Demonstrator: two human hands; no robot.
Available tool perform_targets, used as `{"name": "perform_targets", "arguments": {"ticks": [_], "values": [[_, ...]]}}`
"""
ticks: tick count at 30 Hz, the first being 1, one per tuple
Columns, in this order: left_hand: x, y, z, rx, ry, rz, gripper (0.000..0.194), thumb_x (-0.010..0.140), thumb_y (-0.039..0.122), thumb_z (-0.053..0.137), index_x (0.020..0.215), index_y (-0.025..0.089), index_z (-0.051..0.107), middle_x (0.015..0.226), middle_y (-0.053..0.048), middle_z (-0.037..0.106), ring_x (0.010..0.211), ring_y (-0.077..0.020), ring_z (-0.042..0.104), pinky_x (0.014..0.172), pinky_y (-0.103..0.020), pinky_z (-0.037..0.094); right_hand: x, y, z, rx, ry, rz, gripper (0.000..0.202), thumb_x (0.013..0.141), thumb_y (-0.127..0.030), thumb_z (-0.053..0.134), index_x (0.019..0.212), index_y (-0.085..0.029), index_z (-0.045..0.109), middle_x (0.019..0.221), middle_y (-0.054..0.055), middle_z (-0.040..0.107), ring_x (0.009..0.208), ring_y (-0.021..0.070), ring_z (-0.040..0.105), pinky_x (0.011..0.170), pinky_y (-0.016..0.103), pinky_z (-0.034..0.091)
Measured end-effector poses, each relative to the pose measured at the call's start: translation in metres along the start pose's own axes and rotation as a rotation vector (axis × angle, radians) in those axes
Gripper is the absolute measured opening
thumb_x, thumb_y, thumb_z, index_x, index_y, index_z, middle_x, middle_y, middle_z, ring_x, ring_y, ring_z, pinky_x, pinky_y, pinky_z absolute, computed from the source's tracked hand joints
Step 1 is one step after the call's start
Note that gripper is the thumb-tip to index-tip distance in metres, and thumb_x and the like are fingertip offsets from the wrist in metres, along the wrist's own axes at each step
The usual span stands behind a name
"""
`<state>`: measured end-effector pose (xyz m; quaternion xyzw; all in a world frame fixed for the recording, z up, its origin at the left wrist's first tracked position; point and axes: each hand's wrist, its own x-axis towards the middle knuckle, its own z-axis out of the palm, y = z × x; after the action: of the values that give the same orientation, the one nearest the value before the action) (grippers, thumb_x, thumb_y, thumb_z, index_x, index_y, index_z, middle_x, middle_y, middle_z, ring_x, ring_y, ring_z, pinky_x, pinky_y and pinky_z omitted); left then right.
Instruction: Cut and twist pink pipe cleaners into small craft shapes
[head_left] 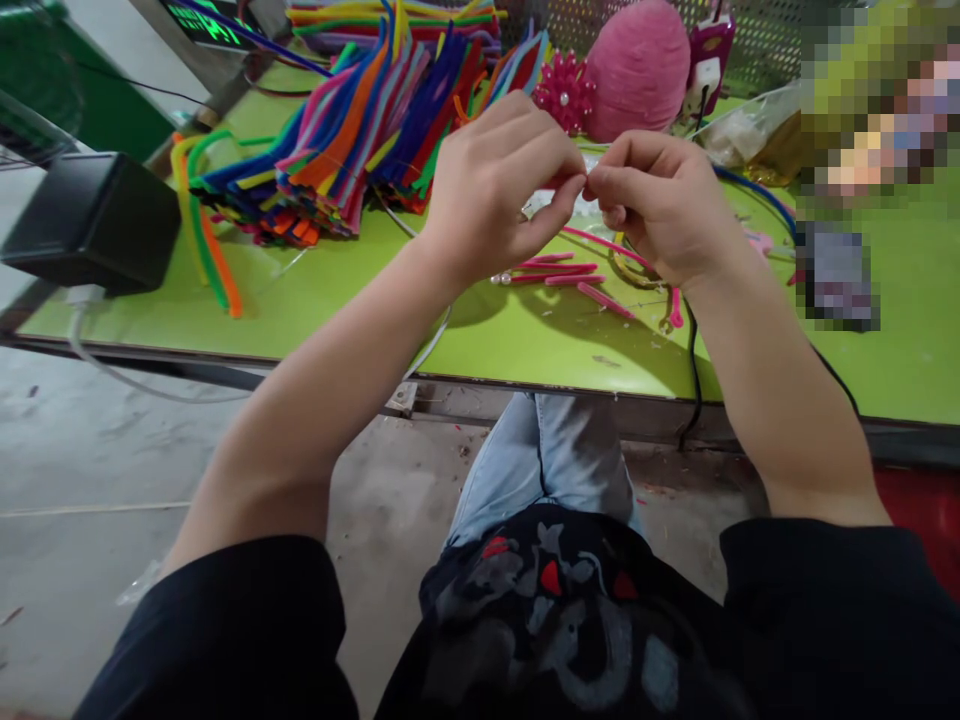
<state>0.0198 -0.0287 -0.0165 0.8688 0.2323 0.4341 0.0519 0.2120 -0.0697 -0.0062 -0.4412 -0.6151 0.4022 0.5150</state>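
Above the green table (907, 360), the left hand (495, 180) and right hand (667, 200) are meeting, fingertips pinched, seemingly gripping 1 tiny piece (587, 185) too hidden to identify; pink stems (574, 281) are lying beneath.

I could pass over the worktop (300, 305) between the trailing orange stem (235, 300) and the left forearm (352, 345) — further back, the bundled fuzzy stems (352, 130) and the pink ball (637, 70) block my way.
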Motion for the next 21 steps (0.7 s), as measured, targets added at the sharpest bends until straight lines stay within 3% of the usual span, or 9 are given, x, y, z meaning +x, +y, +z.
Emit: {"name": "perform_targets", "arguments": {"ticks": [3,7,10,12,13,15,17,19,21], "values": [[0.002,0.008,0.006,-0.202,0.056,-0.152,0.019,0.089,0.035,0.067,0.072,0.027,0.063,0.072,-0.004,0.064,0.081,-0.0199,0.051,0.084,-0.038,0.044,-0.004,-0.004,0.0,-0.129,0.001,-0.06,0.025,0.074,-0.038,0.078,0.062,-0.03,0.058,0.062,0.0,0.047,0.058,0.0172,0.035,0.057,0.034,0.031],[0.007,0.015,0.008,-0.501,0.032,-0.436,0.021,0.08,0.024,0.062,0.058,0.025,0.061,0.065,-0.001,0.059,0.065,-0.0142,0.042,0.068,-0.037,0.036,-0.012,-0.012,-0.003,-0.486,-0.004,-0.291,0.022,0.089,-0.026,0.069,0.071,-0.028,0.056,0.08,0.002,0.057,0.069,0.018,0.046,0.068,0.035,0.039],[0.009,0.012,0.005,-0.803,-0.161,-0.762,0.024,0.074,0.022,0.059,0.051,0.021,0.053,0.055,-0.001,0.046,0.056,-0.0118,0.039,0.058,-0.033,0.027,-0.017,-0.018,-0.003,-0.665,-0.047,-0.398,0.021,0.092,-0.022,0.066,0.075,-0.027,0.055,0.09,0.005,0.059,0.085,0.0212,0.055,0.079,0.035,0.042],[0.009,0.008,0.003,-0.875,-0.258,-0.846,0.026,0.077,0.025,0.06,0.052,0.021,0.053,0.055,-0.001,0.043,0.054,-0.0111,0.039,0.055,-0.031,0.025,-0.018,-0.02,-0.003,-0.691,-0.061,-0.375,0.023,0.092,-0.026,0.07,0.074,-0.028,0.056,0.09,0.005,0.059,0.091,0.0235,0.057,0.08,0.035,0.043],[0.008,0.007,0.001,-0.846,-0.245,-0.777,0.023,0.079,0.026,0.063,0.057,0.022,0.057,0.059,-0.001,0.047,0.056,-0.0113,0.041,0.056,-0.031,0.028,-0.017,-0.019,-0.003,-0.68,-0.048,-0.351,0.024,0.091,-0.027,0.072,0.073,-0.028,0.056,0.089,0.005,0.059,0.09,0.0237,0.056,0.078,0.035,0.043],[0.006,0.006,-0.003,-0.662,-0.147,-0.47,0.007,0.08,0.027,0.071,0.075,0.023,0.068,0.075,-0.004,0.062,0.066,-0.0134,0.05,0.064,-0.032,0.04,-0.015,-0.016,-0.003,-0.582,0.019,-0.311,0.024,0.092,-0.026,0.071,0.072,-0.027,0.056,0.083,0.004,0.057,0.079,0.0213,0.053,0.072,0.035,0.039],[0.004,0.006,-0.006,-0.373,-0.098,-0.194,0.011,0.083,0.027,0.074,0.093,0.025,0.072,0.093,-0.006,0.07,0.083,-0.0187,0.06,0.082,-0.035,0.048,-0.012,-0.01,-0.002,-0.431,0.067,-0.266,0.024,0.092,-0.022,0.068,0.072,-0.026,0.056,0.075,0.002,0.054,0.068,0.0177,0.045,0.066,0.035,0.032],[0.003,0.006,-0.01,-0.097,-0.126,-0.069,0.01,0.089,0.03,0.07,0.099,0.026,0.073,0.101,-0.009,0.073,0.101,-0.0256,0.064,0.095,-0.039,0.049,-0.009,-0.006,0.0,-0.297,0.06,-0.198,0.026,0.091,-0.023,0.071,0.069,-0.025,0.057,0.067,0.0,0.05,0.061,0.0157,0.038,0.062,0.035,0.026],[0.002,0.005,-0.013,0.019,-0.138,-0.059,0.01,0.095,0.034,0.065,0.096,0.028,0.073,0.102,-0.01,0.073,0.111,-0.0294,0.064,0.096,-0.041,0.05,-0.008,-0.004,0.002,-0.231,0.044,-0.152,0.029,0.089,-0.025,0.074,0.066,-0.026,0.057,0.064,-0.001,0.049,0.059,0.0155,0.035,0.061,0.035,0.025]]}}
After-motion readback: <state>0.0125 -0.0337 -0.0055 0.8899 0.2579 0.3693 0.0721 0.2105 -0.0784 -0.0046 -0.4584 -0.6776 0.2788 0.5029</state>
